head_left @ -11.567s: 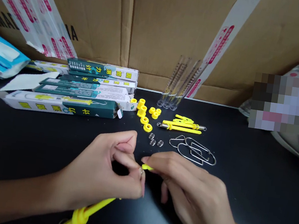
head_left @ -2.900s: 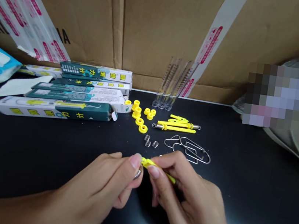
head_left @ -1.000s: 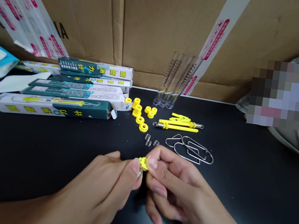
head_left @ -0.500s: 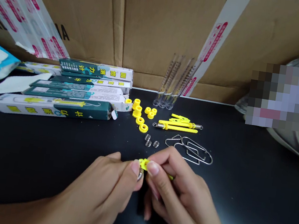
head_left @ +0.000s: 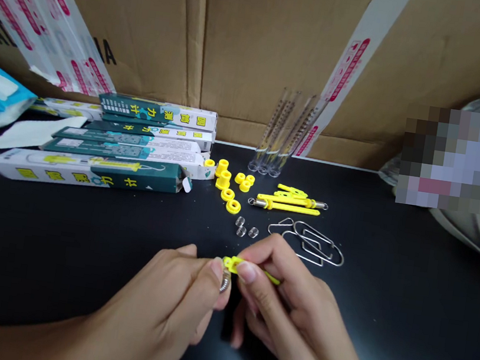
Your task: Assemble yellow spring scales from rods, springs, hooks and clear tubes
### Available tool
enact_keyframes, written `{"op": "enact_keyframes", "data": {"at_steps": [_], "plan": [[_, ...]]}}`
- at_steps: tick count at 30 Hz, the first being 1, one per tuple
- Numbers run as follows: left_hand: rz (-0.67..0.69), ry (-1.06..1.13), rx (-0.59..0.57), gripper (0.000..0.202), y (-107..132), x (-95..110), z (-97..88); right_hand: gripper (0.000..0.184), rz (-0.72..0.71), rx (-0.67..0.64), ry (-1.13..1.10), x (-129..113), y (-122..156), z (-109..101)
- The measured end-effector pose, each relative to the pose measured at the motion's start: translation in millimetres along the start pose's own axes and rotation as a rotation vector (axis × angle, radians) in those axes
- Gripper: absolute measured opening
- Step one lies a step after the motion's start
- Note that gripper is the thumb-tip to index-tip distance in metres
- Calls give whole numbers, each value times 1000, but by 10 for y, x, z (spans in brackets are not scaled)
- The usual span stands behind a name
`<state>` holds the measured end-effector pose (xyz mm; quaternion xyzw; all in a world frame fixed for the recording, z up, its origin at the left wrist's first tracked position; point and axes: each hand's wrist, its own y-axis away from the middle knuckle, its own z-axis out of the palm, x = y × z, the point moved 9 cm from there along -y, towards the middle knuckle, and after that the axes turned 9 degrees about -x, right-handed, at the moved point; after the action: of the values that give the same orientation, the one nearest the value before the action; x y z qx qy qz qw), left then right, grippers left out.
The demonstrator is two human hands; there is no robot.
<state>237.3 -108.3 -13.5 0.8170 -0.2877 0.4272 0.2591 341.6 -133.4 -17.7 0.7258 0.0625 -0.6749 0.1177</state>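
My left hand (head_left: 180, 291) is closed, pinching a small metal spring (head_left: 224, 281) between thumb and fingers; most of the coil is hidden. My right hand (head_left: 289, 306) grips a thin yellow plastic rod (head_left: 271, 278) whose looped end (head_left: 230, 264) reaches the left thumb tip. Both hands meet in front of me, above the black tabletop. Whether the spring is hooked to the loop I cannot tell. Just beyond the fingers lie several small loose springs (head_left: 240, 231) and bent wire hooks (head_left: 318, 243).
Yellow rods with springs on their ends (head_left: 290, 201) and yellow plastic caps (head_left: 228, 194) lie farther back. Clear graduated tubes (head_left: 288, 136) lean against a cardboard box (head_left: 259, 45). Printed cartons (head_left: 89, 171) are stacked left, beside a blue-and-white packet (head_left: 0, 92). A grey bag (head_left: 474, 231) sits right.
The view has shifted slightly, so the background sits a little more to the right. Both hands keep their hold; a bit more of the yellow rod shows beside the right fingers.
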Motion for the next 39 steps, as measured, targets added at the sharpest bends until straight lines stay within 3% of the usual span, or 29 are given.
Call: {"op": "enact_keyframes", "data": {"at_steps": [3,6,14,18,21,25,28,32,36,39], "plan": [[37,-10,-12,35,-2,13,6,31,85,-45,-190,120,-14,47],[65,-15,-35,36,-2,17,27,31,104,-65,-230,140,-4,70],[76,-34,-17,44,-29,105,41,23,-76,27,231,-116,51,-21],[64,-31,29,45,-8,121,-3,21,-98,62,303,-149,55,-33],[63,-54,67,42,22,91,-40,23,-65,16,175,-94,26,-5],[153,-135,20,38,22,154,24,28,26,-95,-115,33,-24,84],[212,-195,3,39,20,234,57,28,30,-133,-183,48,-42,111],[107,-116,26,43,40,114,21,23,-16,-16,-282,20,-24,-48],[-55,-26,11,46,95,-94,12,28,-14,44,-154,-45,42,-166],[-3,3,-7,45,78,-11,-1,38,43,-18,-8,-55,69,-115]]}}
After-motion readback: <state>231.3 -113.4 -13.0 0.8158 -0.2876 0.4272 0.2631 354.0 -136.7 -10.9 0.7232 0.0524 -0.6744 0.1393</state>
